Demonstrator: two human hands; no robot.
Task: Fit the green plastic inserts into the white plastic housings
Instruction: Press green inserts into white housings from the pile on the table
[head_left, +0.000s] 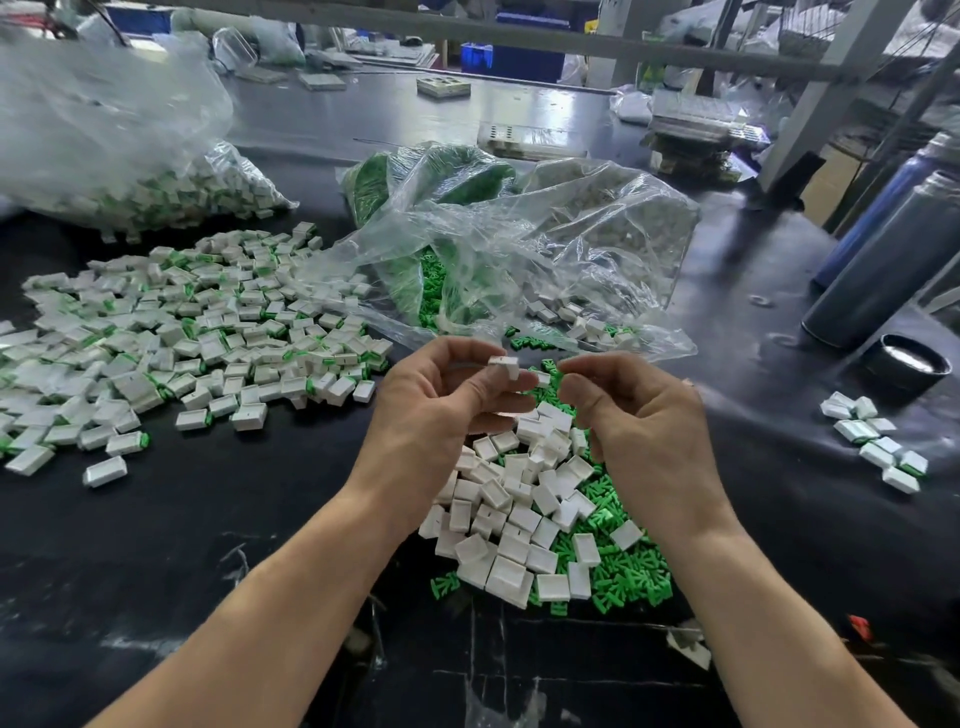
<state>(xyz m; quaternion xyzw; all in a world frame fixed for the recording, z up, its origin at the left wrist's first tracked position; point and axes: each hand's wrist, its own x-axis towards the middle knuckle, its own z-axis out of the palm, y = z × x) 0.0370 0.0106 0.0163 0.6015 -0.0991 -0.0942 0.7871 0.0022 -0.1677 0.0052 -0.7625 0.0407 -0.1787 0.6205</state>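
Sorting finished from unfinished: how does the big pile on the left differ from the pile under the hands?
The left pile holds white housings with green showing at their ends, spread wide and flat. The pile under the hands is smaller and heaped, plain white housings lying among loose green inserts. Both lie on the black table.

A single head-worn wide-angle view looks forward and down onto a black work table (218, 519), close enough that both forearms enter from the bottom edge. The crumpled clear plastic bag (519, 244) sits mid-frame — nearer than it, the table fills the view; beyond it, blurred grey shelving posts (810, 88) bend with the lens.
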